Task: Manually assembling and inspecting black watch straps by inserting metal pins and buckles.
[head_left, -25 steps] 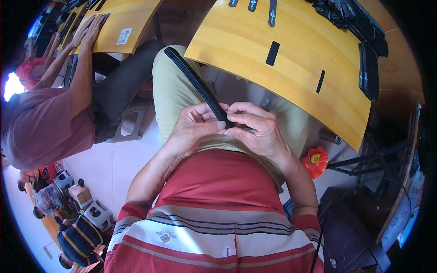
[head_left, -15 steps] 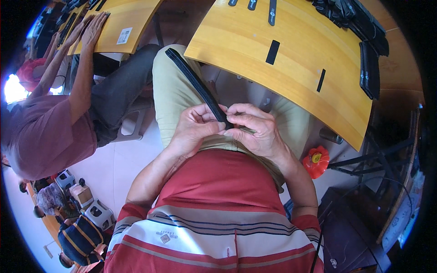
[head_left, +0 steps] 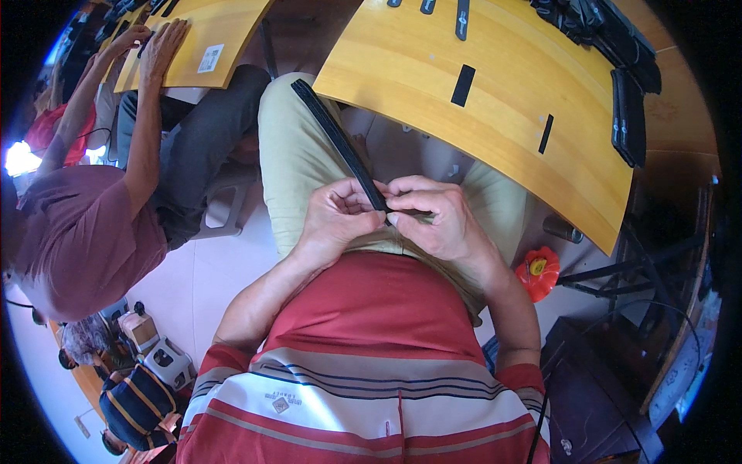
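Observation:
A long, narrow black strip (head_left: 336, 139), looking like a folded fabric strap, slants over my left thigh. Its near end is pinched between both my hands above my lap. My left hand (head_left: 334, 223) closes on it from the left, thumb pressed near the tip. From the right, my right hand (head_left: 442, 220) grips the same end with thumb and fingers, so the very tip is mostly hidden. On the wooden table (head_left: 402, 85) ahead lie a short black strip (head_left: 463, 85) and a thinner black strip (head_left: 546, 135).
Black strips with rounded ends, such as one strap (head_left: 462, 19), lie at the table's far edge. Black pieces (head_left: 627, 116) are stacked at its right. A co-worker (head_left: 85, 224) sits left at another table (head_left: 224, 39). A red flower-shaped object (head_left: 539, 274) is low at right.
The black strip has turned slightly, its far end shifting right. My fingers have closed more tightly around its near end. The co-worker's hands have moved apart.

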Demonstrator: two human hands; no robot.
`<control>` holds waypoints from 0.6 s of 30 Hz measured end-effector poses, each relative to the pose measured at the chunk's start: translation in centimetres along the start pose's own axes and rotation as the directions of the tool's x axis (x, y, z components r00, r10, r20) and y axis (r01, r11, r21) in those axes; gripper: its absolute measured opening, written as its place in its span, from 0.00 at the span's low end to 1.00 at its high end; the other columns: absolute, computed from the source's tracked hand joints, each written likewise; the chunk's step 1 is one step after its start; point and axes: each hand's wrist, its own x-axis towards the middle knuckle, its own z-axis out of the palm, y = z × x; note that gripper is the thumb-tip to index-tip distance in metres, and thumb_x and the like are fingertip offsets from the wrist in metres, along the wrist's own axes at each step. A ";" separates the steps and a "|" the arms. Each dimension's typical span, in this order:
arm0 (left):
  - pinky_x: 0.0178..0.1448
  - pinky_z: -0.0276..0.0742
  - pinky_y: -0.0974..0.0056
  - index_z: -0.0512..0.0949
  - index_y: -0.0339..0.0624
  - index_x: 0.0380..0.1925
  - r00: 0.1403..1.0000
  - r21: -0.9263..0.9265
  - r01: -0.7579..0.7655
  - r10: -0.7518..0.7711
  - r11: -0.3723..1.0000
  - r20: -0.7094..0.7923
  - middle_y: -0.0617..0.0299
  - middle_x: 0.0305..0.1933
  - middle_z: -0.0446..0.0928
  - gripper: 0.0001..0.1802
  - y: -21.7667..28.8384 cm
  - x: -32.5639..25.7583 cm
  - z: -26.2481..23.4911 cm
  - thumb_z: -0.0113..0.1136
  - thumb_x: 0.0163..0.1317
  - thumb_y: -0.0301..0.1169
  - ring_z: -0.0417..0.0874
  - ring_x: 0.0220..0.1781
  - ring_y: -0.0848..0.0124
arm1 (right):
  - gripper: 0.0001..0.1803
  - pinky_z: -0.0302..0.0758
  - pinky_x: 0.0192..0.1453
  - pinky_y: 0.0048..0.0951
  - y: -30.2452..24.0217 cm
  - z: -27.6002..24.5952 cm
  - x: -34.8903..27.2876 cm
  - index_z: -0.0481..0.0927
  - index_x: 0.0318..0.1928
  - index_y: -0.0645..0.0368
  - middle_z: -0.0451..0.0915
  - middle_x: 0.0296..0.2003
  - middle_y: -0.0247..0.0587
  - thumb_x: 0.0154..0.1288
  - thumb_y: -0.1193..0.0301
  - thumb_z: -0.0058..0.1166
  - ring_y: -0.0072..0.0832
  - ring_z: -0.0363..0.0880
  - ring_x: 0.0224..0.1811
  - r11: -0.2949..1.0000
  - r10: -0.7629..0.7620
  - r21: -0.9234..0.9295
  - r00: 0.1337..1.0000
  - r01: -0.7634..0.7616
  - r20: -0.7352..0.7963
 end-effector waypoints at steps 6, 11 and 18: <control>0.55 0.80 0.69 0.78 0.34 0.49 1.000 0.073 -0.007 0.007 0.997 0.013 0.58 0.47 0.83 0.20 0.2 -0.2 0.1 0.67 0.55 0.18 0.83 0.46 0.74 | 0.08 0.81 0.43 0.39 -0.2 0.1 0.1 0.84 0.37 0.69 0.82 0.41 0.54 0.58 0.78 0.58 0.48 0.84 0.40 0.999 0.019 -0.036 0.998 -0.017 0.066; 0.50 0.80 0.72 0.78 0.32 0.47 1.000 0.150 -0.003 0.004 0.989 -0.007 0.62 0.42 0.82 0.17 0.0 -0.5 0.1 0.62 0.57 0.14 0.81 0.43 0.79 | 0.06 0.80 0.39 0.42 -0.4 0.9 -0.1 0.83 0.32 0.66 0.81 0.39 0.51 0.58 0.78 0.54 0.48 0.83 0.36 0.989 -0.023 -0.145 0.998 0.032 0.063; 0.49 0.80 0.73 0.78 0.32 0.47 1.000 0.200 0.000 0.004 0.980 -0.019 0.63 0.39 0.82 0.17 0.1 -0.3 0.1 0.62 0.56 0.14 0.81 0.41 0.80 | 0.05 0.83 0.40 0.34 0.4 1.3 0.0 0.83 0.33 0.68 0.83 0.43 0.54 0.55 0.80 0.58 0.44 0.86 0.39 0.988 0.009 -0.155 0.992 0.011 0.130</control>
